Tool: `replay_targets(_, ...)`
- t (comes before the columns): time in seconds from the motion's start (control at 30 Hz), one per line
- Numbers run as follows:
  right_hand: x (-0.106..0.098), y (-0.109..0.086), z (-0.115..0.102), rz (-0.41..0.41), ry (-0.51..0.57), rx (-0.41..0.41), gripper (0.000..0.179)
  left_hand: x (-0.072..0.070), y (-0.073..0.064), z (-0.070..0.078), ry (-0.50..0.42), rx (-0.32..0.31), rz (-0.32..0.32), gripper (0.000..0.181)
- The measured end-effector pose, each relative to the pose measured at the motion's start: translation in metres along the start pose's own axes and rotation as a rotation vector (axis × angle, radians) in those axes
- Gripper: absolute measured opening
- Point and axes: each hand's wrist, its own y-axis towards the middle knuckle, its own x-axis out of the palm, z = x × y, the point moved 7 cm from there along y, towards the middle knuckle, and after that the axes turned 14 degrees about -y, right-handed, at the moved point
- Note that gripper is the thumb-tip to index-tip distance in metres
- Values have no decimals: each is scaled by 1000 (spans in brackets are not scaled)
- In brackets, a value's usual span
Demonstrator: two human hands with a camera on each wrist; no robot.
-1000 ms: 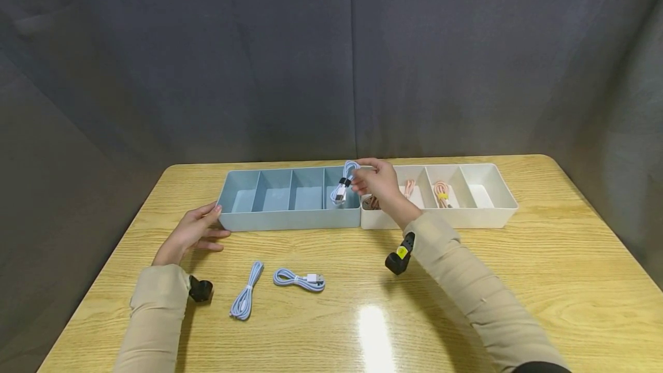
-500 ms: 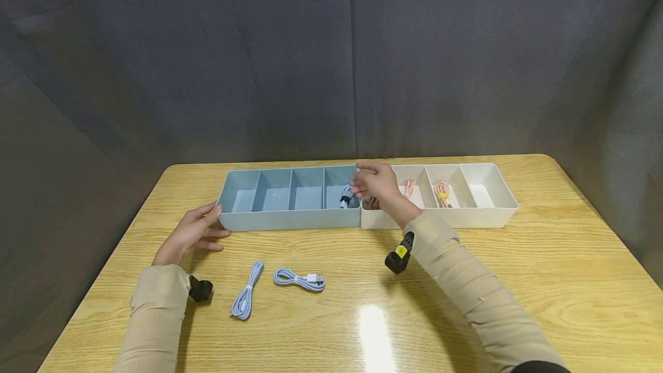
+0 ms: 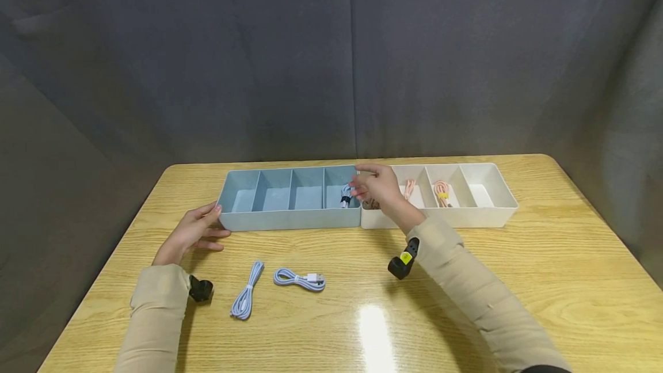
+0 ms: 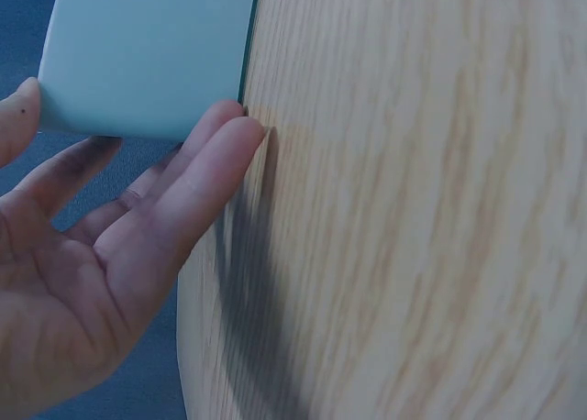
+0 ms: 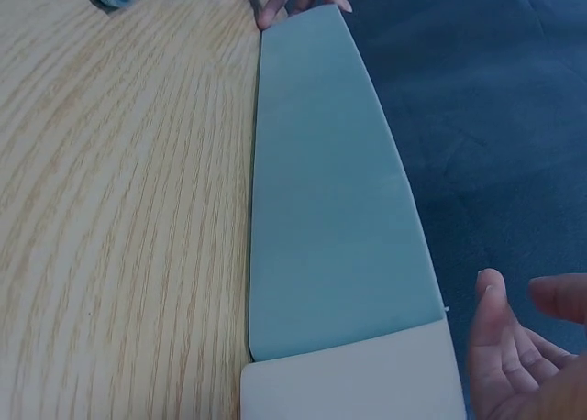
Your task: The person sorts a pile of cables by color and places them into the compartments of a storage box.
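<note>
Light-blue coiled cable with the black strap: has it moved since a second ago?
Yes, downward: in the head view the cable overlapped the far rim of the blue plastic tray; now it shows below that rim.

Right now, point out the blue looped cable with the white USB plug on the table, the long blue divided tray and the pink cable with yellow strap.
Blue looped cable (image 3: 297, 280): head view, middle tie.
Blue divided tray (image 3: 290, 221): head view, front wall.
Pink cable (image 3: 442, 195): head view, yellow strap.

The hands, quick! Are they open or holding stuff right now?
Left hand: open, touching the blue box.
Right hand: open, holding nothing I can see.
</note>
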Motion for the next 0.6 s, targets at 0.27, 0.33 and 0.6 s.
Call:
replay_targets(0.27, 0, -8, -4, -24, 23, -9, 36, 2, -1, 2, -18, 9, -17, 96)
replay_targets(0.33, 0, -10, -5, -25, 25, -16, 36, 3, -1, 2, -17, 6, -20, 95)
replay_targets(0.6, 0, -19, -11, -55, 19, -54, 36, 4, -4, 3, -16, 4, -27, 97)
